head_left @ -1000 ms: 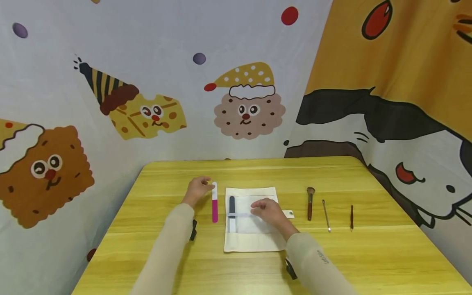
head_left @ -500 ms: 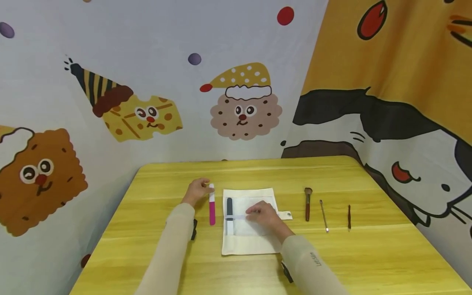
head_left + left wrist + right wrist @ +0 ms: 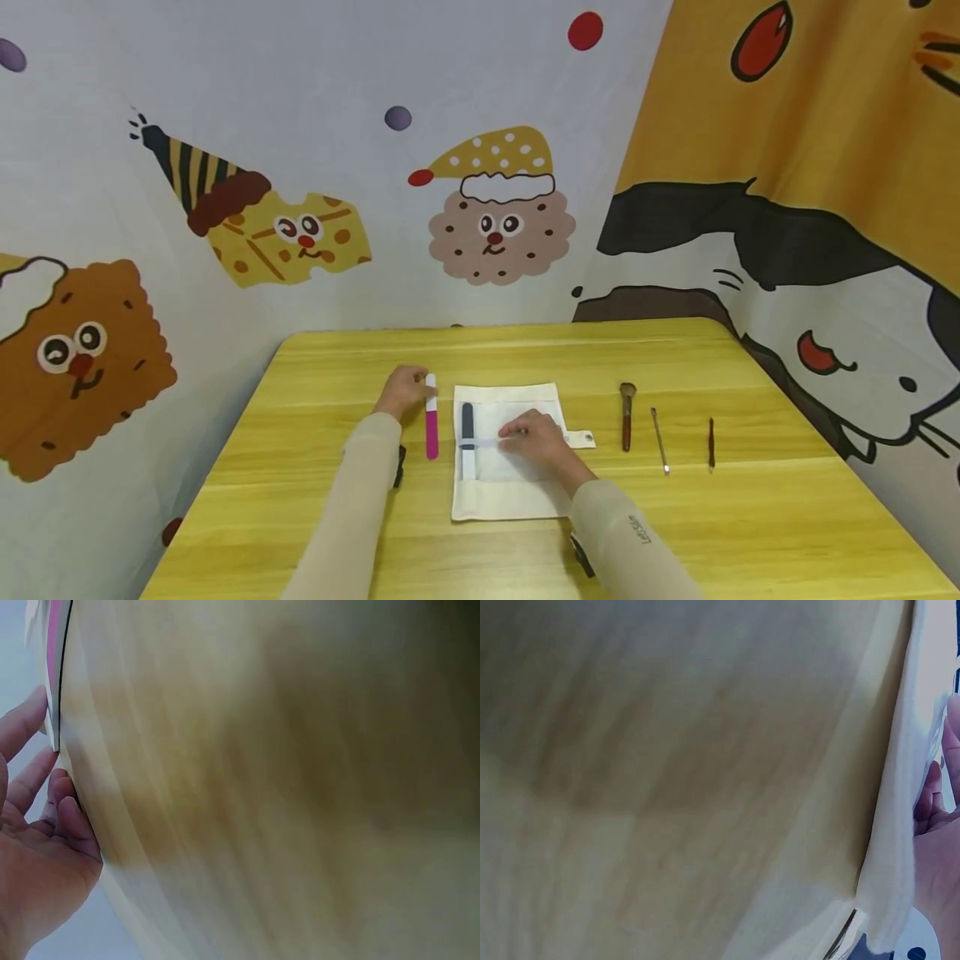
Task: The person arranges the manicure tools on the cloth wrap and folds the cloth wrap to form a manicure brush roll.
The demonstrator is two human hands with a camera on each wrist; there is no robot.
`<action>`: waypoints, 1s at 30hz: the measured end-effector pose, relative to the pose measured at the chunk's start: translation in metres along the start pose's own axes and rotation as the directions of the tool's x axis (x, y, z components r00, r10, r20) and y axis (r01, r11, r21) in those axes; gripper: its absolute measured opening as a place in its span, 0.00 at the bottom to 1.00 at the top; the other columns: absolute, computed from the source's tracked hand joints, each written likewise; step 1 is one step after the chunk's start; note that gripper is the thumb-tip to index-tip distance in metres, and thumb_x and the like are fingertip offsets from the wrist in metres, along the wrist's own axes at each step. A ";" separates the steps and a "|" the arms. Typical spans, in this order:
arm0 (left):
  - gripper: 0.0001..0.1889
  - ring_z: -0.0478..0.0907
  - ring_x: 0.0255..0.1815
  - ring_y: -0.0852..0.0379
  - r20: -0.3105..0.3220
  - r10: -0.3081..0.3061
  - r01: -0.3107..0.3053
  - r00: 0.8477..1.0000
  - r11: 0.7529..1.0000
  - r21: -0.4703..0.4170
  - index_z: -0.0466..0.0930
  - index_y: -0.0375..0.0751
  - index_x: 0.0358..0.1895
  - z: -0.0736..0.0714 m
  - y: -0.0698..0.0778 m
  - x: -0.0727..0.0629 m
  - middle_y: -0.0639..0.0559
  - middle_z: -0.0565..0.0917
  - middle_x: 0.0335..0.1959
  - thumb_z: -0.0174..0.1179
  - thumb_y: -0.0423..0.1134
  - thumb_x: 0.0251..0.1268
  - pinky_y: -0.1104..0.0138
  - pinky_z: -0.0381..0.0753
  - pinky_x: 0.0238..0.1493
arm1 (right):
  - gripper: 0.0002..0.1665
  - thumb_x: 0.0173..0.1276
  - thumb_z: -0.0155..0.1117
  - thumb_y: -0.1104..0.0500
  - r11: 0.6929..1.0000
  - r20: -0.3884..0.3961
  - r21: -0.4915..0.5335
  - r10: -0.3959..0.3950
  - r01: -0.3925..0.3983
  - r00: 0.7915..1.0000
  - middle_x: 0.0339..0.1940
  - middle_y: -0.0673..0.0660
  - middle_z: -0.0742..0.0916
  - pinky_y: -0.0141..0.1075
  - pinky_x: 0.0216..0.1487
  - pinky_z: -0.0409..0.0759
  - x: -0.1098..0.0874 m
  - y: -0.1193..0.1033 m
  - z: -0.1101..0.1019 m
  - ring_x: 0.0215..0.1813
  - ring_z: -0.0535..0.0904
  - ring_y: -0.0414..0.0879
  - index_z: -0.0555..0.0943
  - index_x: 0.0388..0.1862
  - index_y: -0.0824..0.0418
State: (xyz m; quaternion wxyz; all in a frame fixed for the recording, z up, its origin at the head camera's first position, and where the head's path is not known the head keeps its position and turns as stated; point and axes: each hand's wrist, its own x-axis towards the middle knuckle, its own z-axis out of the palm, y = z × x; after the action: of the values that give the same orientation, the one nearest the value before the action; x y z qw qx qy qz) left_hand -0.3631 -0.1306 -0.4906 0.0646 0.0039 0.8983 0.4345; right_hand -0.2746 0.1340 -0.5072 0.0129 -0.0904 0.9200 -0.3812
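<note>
File (image 3: 432, 433), white end pinched in my left hand (image 3: 401, 391), unshifted from a moment ago, so still beside the pouch (image 3: 510, 502), whose band (image 3: 486, 442) my right hand (image 3: 538, 439) seemingly pinches.

Your left sleeve (image 3: 347, 504) at seven o'clock and right sleeve (image 3: 626, 546) at five are both pale cream-beige, long and smooth. Your right one bears small dark lettering (image 3: 640, 530) near the cuff, too small to read surely. A black piece (image 3: 400, 467) shows at your left cuff's four o'clock, another black fitting (image 3: 581, 556) at your right cuff's seven. Your left grip (image 3: 402, 390) and right grip (image 3: 537, 437) are bare.
</note>
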 end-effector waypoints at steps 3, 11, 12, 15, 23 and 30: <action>0.28 0.69 0.66 0.36 -0.008 -0.005 0.005 1.000 1.000 0.010 0.73 0.29 0.65 0.000 0.001 0.000 0.32 0.73 0.65 0.67 0.36 0.64 0.48 0.67 0.66 | 0.04 0.59 0.75 0.58 1.000 -0.001 -0.010 -0.018 0.018 1.000 0.38 0.49 0.82 0.46 0.52 0.71 0.000 0.000 0.001 0.46 0.75 0.48 0.89 0.34 0.52; 0.23 0.76 0.55 0.40 -0.002 -0.013 0.013 1.000 0.999 -0.039 0.75 0.29 0.59 0.002 -0.001 0.006 0.35 0.78 0.55 0.67 0.30 0.61 0.54 0.78 0.56 | 0.03 0.59 0.75 0.57 0.997 -0.014 -0.060 -0.041 0.040 0.999 0.39 0.50 0.82 0.46 0.51 0.69 0.001 0.004 0.003 0.46 0.74 0.51 0.90 0.33 0.52; 0.22 0.77 0.53 0.41 0.000 -0.013 0.013 1.000 0.999 -0.044 0.75 0.30 0.58 0.002 -0.002 0.007 0.36 0.79 0.53 0.67 0.29 0.61 0.56 0.80 0.53 | 0.03 0.59 0.75 0.57 0.997 -0.015 -0.061 -0.039 0.038 0.999 0.38 0.50 0.82 0.46 0.51 0.69 0.001 0.004 0.004 0.46 0.74 0.51 0.90 0.33 0.51; 0.21 0.79 0.49 0.42 0.001 -0.013 0.013 1.000 0.999 -0.051 0.76 0.30 0.58 0.001 -0.003 0.008 0.36 0.80 0.51 0.65 0.26 0.61 0.58 0.82 0.47 | 0.02 0.59 0.75 0.58 0.998 -0.017 -0.062 -0.026 0.025 1.000 0.38 0.50 0.81 0.46 0.50 0.69 0.001 0.004 0.004 0.46 0.73 0.51 0.90 0.32 0.51; 0.21 0.78 0.53 0.41 -0.053 -0.012 0.013 0.998 1.000 0.007 0.80 0.31 0.56 0.004 -0.003 0.003 0.36 0.81 0.54 0.69 0.34 0.60 0.53 0.78 0.55 | 0.02 0.59 0.75 0.58 0.999 -0.014 -0.041 -0.004 0.003 1.000 0.38 0.49 0.80 0.47 0.51 0.68 -0.001 0.003 0.005 0.46 0.73 0.51 0.90 0.31 0.50; 0.14 0.81 0.47 0.43 -0.103 0.037 -0.025 0.994 0.994 0.111 0.85 0.30 0.48 0.006 0.000 -0.002 0.37 0.85 0.47 0.69 0.33 0.60 0.53 0.80 0.50 | 0.02 0.57 0.76 0.58 0.999 -0.015 -0.041 -0.014 0.013 1.000 0.38 0.49 0.80 0.47 0.51 0.68 -0.002 0.000 0.005 0.46 0.72 0.51 0.90 0.30 0.51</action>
State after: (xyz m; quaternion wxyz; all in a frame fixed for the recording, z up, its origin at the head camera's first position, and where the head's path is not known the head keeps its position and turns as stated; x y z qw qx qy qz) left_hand -0.3606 -0.1257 -0.4940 0.0104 -0.0015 0.9228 0.3851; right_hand -0.2723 0.1305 -0.5108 0.0014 -0.0938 0.9270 -0.3631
